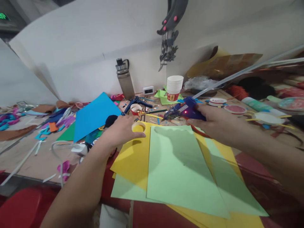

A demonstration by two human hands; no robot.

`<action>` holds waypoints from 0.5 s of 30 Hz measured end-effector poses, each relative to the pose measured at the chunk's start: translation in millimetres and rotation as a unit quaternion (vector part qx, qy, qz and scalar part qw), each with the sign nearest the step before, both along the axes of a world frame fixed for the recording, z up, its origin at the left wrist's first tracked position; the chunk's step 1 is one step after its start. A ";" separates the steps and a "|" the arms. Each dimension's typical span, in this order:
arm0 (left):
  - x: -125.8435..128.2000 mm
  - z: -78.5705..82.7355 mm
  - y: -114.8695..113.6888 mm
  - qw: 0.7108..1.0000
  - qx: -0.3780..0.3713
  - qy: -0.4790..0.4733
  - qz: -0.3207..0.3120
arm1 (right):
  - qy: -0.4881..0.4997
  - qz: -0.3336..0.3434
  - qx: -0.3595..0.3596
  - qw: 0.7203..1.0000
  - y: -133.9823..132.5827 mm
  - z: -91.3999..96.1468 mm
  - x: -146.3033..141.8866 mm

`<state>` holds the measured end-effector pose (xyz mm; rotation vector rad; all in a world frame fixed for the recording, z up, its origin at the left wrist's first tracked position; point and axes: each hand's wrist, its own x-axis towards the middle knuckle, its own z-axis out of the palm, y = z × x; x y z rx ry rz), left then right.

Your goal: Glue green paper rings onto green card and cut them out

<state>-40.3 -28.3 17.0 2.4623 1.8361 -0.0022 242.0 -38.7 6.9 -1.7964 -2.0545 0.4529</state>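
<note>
My right hand point(211, 118) grips a blue hot glue gun point(190, 109) with a small red light lit on its side. Its nozzle points left, and a long translucent glue stick point(228, 76) runs from its rear to the upper right. My left hand point(122, 131) hovers with thumb and fingers apart beside a pale paper ring point(138, 127) on a yellow sheet point(130, 161); whether it touches the ring I cannot tell. Just beyond those fingers stands a small red-and-white paper cup piece point(136, 109). Light green sheets point(180, 171) lie overlapping the yellow ones in front of me.
Behind are a grey bottle point(125, 82), a small white digital clock point(148, 90) and stacked paper cups point(175, 87). Blue-handled pliers point(135, 103) lie among scraps. A blue sheet point(95, 115) is on the left; paper discs point(235, 109) lie right. A red stool point(26, 205) stands lower left.
</note>
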 end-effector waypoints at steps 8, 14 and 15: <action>8.3 -9.2 6.0 0.998 -0.008 -0.065 0.017 | 0.000 0.007 0.009 1.000 1.1 2.6 3.8; 28.7 -5.6 1.0 0.986 0.028 -0.164 -0.027 | -0.011 0.011 0.064 0.998 8.2 -2.6 15.8; 34.3 -8.8 0.9 0.984 0.025 -0.172 -0.039 | -0.019 0.001 0.073 0.997 8.1 -2.2 17.1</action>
